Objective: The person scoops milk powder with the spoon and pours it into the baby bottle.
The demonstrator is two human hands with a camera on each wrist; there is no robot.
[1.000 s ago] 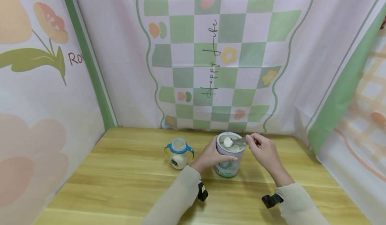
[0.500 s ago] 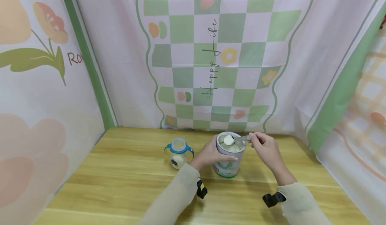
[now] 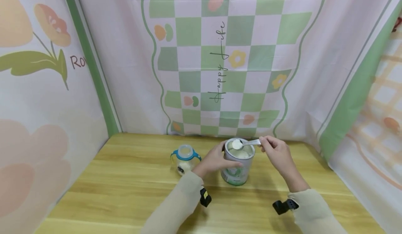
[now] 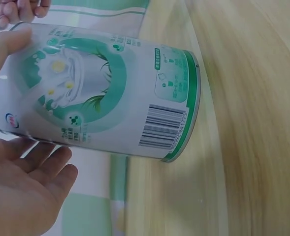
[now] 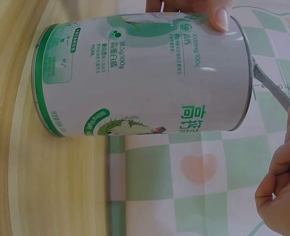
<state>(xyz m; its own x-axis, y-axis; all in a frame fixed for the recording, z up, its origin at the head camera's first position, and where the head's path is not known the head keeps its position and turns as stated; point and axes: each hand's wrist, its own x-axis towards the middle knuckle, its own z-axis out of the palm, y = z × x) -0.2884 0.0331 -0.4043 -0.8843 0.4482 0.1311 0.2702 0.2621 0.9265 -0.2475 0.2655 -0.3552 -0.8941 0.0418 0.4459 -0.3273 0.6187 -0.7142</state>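
Note:
A white and green milk powder can stands open-topped on the table, pale powder visible inside. My left hand holds it near the rim from the left, thumb across the front; in the left wrist view its fingers curve at the can's other side. My right hand pinches the handle of a metal spoon at the can's right. A white heap of powder sits in the spoon's bowl, over the can's opening. In the right wrist view the spoon handle slants out past the rim.
Left of the can stands a clear baby bottle with a blue collar and two blue handles, partly behind my left wrist. The wooden table ends at a patterned curtain close behind the can.
The right hand has drawn slightly right and up, leaving more of the spoon handle showing. The powder heap stays over the can's opening. The left hand has shifted slightly left.

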